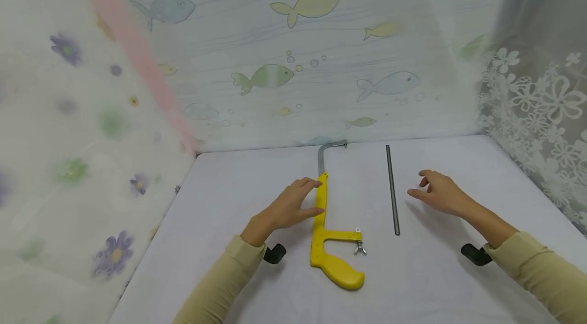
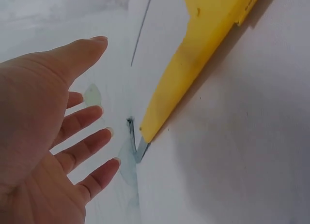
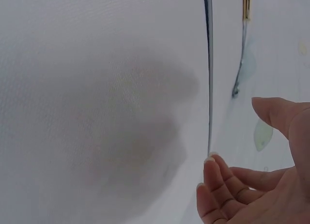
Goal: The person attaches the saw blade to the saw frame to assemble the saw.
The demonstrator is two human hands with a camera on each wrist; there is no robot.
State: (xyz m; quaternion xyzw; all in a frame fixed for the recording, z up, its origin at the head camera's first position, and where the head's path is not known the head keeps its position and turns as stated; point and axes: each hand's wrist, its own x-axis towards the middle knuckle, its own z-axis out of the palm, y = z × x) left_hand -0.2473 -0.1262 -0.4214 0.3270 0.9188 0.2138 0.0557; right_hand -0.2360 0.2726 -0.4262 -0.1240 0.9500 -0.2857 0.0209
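Note:
A yellow hacksaw frame (image 1: pixel 318 222) lies on the white-covered table, its grey metal arm (image 1: pixel 321 158) bent at the far end. Between its two arms there is no blade. Its handle (image 1: pixel 341 272) points toward me, and a wing nut (image 1: pixel 359 248) sits on the near arm. My left hand (image 1: pixel 291 204) hovers at the left of the frame, overlapping it in the head view, fingers spread and holding nothing. To the right lies a thin dark grey hacksaw blade (image 1: pixel 392 189). My right hand (image 1: pixel 440 192) is in the air right of the blade, fingers relaxed and holding nothing.
A white cloth (image 1: pixel 220 196) covers the table. Behind it hangs a curtain (image 1: pixel 220 49) printed with fish, with flowered fabric (image 1: pixel 69 125) at the left and lace (image 1: pixel 550 105) at the right. Black wrist mounts (image 1: pixel 275 254) show by both sleeves.

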